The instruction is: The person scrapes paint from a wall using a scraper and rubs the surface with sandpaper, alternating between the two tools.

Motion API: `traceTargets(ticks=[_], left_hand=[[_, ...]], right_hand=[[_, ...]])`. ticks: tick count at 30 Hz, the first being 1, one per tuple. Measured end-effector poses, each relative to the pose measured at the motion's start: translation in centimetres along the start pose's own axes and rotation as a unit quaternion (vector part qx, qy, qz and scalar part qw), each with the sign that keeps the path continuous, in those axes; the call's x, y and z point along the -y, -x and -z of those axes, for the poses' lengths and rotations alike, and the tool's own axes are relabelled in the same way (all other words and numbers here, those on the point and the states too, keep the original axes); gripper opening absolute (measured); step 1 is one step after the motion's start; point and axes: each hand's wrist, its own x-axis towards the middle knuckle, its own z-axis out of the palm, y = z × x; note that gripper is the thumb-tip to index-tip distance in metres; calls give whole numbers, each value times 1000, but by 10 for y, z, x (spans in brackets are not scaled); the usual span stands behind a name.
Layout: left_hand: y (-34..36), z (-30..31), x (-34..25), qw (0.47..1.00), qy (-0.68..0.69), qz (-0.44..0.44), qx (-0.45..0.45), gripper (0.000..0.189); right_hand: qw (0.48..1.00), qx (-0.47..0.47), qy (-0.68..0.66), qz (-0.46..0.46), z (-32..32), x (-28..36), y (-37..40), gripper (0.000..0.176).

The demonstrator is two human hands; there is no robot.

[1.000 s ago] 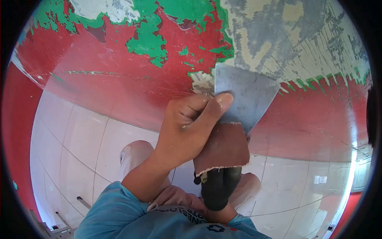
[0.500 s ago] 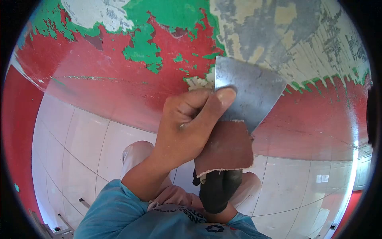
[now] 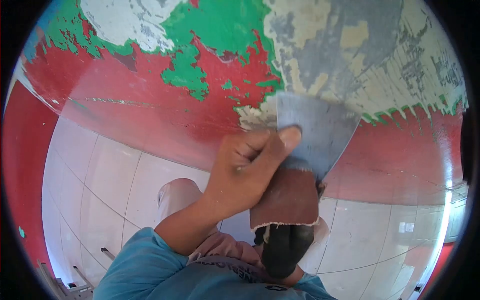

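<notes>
A wide metal scraper (image 3: 320, 135) stands upright against the wall, its broad edge at the border of the pale patch. The bare fingers of my left hand (image 3: 250, 170) are closed, with the thumb pressed on the blade's left side. A brown piece of sandpaper-like sheet (image 3: 285, 200) with a frayed pale edge covers the lower blade and the handle area. Below it, my right hand (image 3: 285, 252) in a dark glove is closed around the handle end, most of which the sheet hides.
The wall (image 3: 175, 125) ahead has red paint, with green and white patches and exposed grey and cream areas higher up. Pale floor tiles (image 3: 110, 165) lie below, around my knees. Metal legs (image 3: 75, 285) show at the lower left.
Both hands and the scraper have shifted slightly down and to the right in view. The wall also sits a little lower in view. The grip looks the same.
</notes>
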Motion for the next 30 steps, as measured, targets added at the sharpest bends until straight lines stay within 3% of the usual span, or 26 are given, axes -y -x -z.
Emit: traceTargets(ticks=[4, 6, 9, 16, 19, 21, 24, 25, 26, 28, 30], left_hand=[[-1, -2, 3, 999, 21, 35, 4, 34], [0, -7, 10, 998, 40, -15, -39, 38], [0, -6, 5, 999, 8, -33, -31, 37], [2, -13, 5, 998, 29, -11, -61, 38], [1, -14, 4, 996, 69, 13, -63, 39], [3, -10, 10, 998, -20, -14, -62, 38], [-3, -12, -5, 994, -4, -44, -105, 37], [-8, -11, -6, 991, 81, -27, -99, 37], [-4, -11, -4, 991, 84, -28, -99, 37], [-1, -7, 3, 994, -29, -37, -94, 28], [-3, 0, 15, 997, -31, -33, -62, 29]], right_hand=[[998, 12, -28, -62, 7, 6, 1, 24], [995, 22, -37, -92, 12, 8, 2, 24], [990, 30, -59, -127, 18, 9, -2, 24], [970, 59, -112, -207, 24, 14, -1, 24], [934, 51, -216, -281, 23, 10, 0, 37], [889, 35, -322, -323, 25, 12, -2, 48], [936, 17, -247, -252, 17, 14, -20, 51], [972, 34, -162, -170, 10, -1, -15, 56], [972, 34, -159, -169, 14, 4, -13, 56], [926, 35, -259, -273, 20, 15, -16, 59], [931, 13, -251, -264, 18, 9, -11, 59]])
